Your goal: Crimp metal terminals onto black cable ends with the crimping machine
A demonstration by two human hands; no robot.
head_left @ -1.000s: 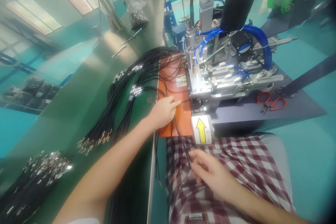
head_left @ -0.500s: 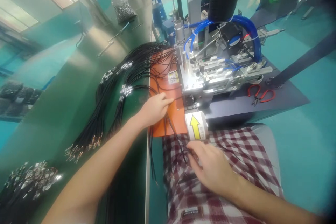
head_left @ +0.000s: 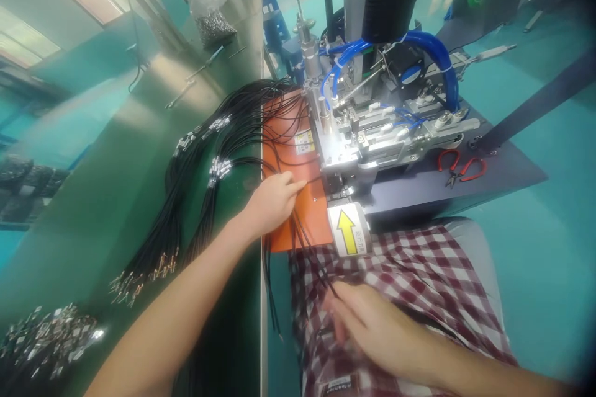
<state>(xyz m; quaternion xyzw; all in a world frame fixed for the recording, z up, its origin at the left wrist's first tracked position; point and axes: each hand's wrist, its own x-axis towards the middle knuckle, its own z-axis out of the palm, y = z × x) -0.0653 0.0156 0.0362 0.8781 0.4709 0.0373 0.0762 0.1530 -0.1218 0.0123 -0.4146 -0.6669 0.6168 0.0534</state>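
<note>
My left hand rests on the orange mat and pinches thin black wires beside the metal machine. The same wires run down over the mat's front edge to my lap. My right hand lies on the red-and-white checked cloth over my lap, its fingers closed around the lower ends of those black wires. A large bundle of black wires with metal terminals fans out on the green bench left of the mat.
A yellow arrow label sits at the machine's front. Red-handled pliers lie on the dark plate to the right. Blue hoses loop over the machine. Loose metal terminals lie at the bench's near left. A bag of parts stands far back.
My right hand has slid down my lap toward me along the wires. My left hand has stayed on the mat, still pinching the wires. The view has shifted slightly.
</note>
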